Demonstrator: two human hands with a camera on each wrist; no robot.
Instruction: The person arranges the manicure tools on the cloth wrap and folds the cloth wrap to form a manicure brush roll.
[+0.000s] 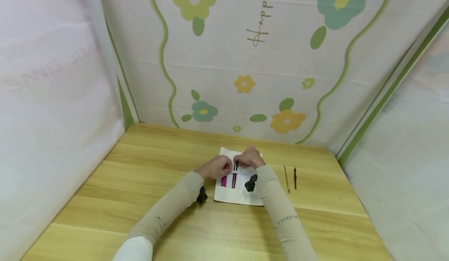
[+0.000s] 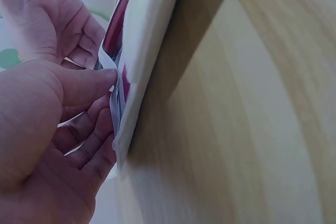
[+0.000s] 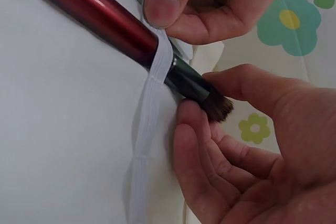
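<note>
A makeup brush (image 3: 110, 22) with a glossy dark red handle, dark ferrule and short brown bristles lies on a white fabric roll-up case (image 1: 236, 196). A white elastic band (image 3: 140, 145) crosses over the brush where handle meets ferrule. In the head view my left hand (image 1: 218, 167) is at the case's left side; its thumb and fingers pinch the band beside the brush. My right hand (image 1: 250, 158), at the far end of the brush, pinches the ferrule just by the bristles. A flat magenta piece (image 1: 223, 181) sits left of the brush, partly covered by my left hand.
Right of the case, two slim tools lie on the wooden table (image 1: 168, 222): a thin metallic one (image 1: 287, 179) and a dark reddish one (image 1: 295, 178). A flower-printed cloth wall (image 1: 217, 66) rises behind the table, with cloth at both sides.
</note>
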